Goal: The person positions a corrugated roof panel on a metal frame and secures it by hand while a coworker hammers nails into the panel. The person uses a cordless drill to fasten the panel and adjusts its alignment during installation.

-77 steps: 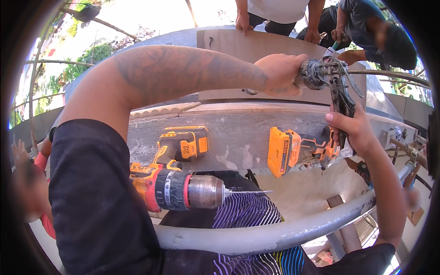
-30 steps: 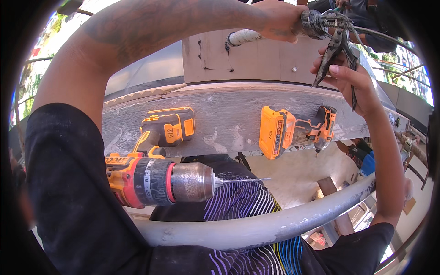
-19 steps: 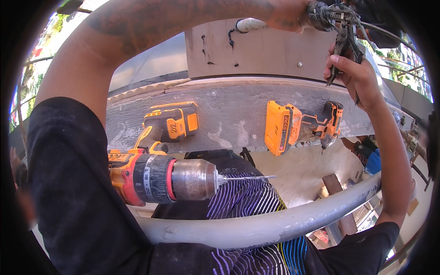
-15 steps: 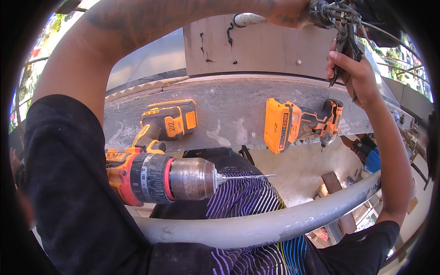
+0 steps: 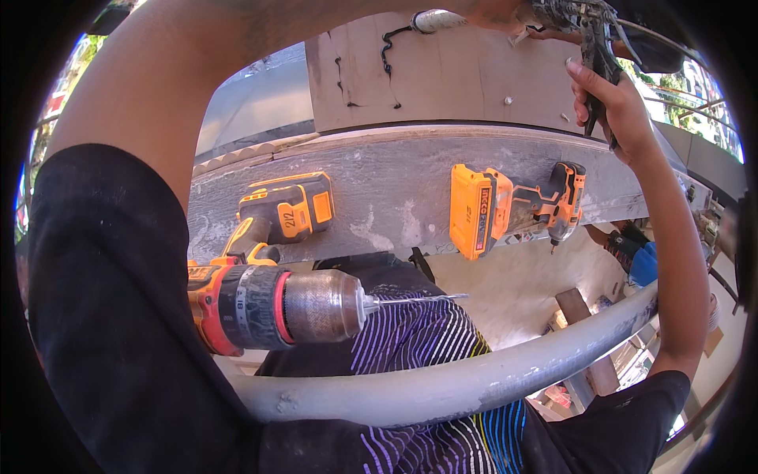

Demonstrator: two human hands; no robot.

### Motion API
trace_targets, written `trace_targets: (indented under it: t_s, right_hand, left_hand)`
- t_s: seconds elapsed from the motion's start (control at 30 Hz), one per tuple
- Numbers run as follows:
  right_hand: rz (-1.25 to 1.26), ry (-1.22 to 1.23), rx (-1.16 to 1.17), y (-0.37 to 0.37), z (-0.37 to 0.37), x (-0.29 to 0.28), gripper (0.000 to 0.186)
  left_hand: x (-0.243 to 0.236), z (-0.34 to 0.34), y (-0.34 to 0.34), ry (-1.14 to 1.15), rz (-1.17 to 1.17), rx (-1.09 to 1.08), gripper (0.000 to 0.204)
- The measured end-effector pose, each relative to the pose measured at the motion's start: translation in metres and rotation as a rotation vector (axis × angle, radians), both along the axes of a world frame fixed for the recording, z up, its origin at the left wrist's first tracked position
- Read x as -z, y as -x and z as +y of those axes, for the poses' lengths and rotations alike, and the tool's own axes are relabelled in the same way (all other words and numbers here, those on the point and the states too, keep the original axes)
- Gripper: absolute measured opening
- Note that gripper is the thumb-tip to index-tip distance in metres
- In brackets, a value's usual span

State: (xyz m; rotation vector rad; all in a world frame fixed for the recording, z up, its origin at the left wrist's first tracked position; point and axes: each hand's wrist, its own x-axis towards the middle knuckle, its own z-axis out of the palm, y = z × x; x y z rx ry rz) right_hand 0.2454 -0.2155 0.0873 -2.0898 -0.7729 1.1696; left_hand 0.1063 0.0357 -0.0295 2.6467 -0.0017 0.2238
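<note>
At the top right, my right hand (image 5: 616, 103) is wrapped around the handle and trigger of a dirty dark caulking gun (image 5: 598, 47). My left hand (image 5: 505, 13) reaches across the top and closes around the gun's front part; the picture's edge cuts off some of its fingers. A white tube (image 5: 440, 20) sticks out to the left beyond that hand. From its end a wavy strand of black sealant (image 5: 387, 55) runs down the brownish panel (image 5: 450, 79). Further left, a shorter black streak (image 5: 339, 79) marks the same panel.
An orange-black drill (image 5: 316, 304) with a bit lies nearest on the left. An orange impact driver (image 5: 513, 207) rests on the grey plank (image 5: 395, 189). A grey pipe (image 5: 442, 391) crosses in front of me. Below right are someone's legs in blue (image 5: 643, 266) and a wooden board (image 5: 586, 336).
The view has shifted slightly. My right hand and the caulking gun sit a little higher, and the lower ends of its handle and trigger look closer together. My left hand keeps its grip.
</note>
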Motion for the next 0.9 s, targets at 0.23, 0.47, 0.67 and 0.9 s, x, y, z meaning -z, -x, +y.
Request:
trace_targets:
  t_s: [0.23,0.47,0.67,0.9]
  right_hand:
    - [0.12,-0.148,-0.053,-0.01,-0.004,0.006,0.06]
    - [0.111,-0.109,-0.011,-0.03,-0.01,0.008,0.061]
    - [0.096,-0.091,0.019,-0.054,-0.018,0.009,0.053]
    - [0.045,-0.066,0.058,-0.071,-0.028,0.002,0.046]
  left_hand:
    - [-0.002,0.001,0.001,0.004,0.023,0.008,0.055]
    - [-0.002,0.002,0.001,-0.002,0.035,0.014,0.055]
    - [-0.001,0.001,-0.002,0.0,0.04,0.02,0.056]
    - [0.002,-0.002,-0.005,0.001,0.037,0.032,0.056]
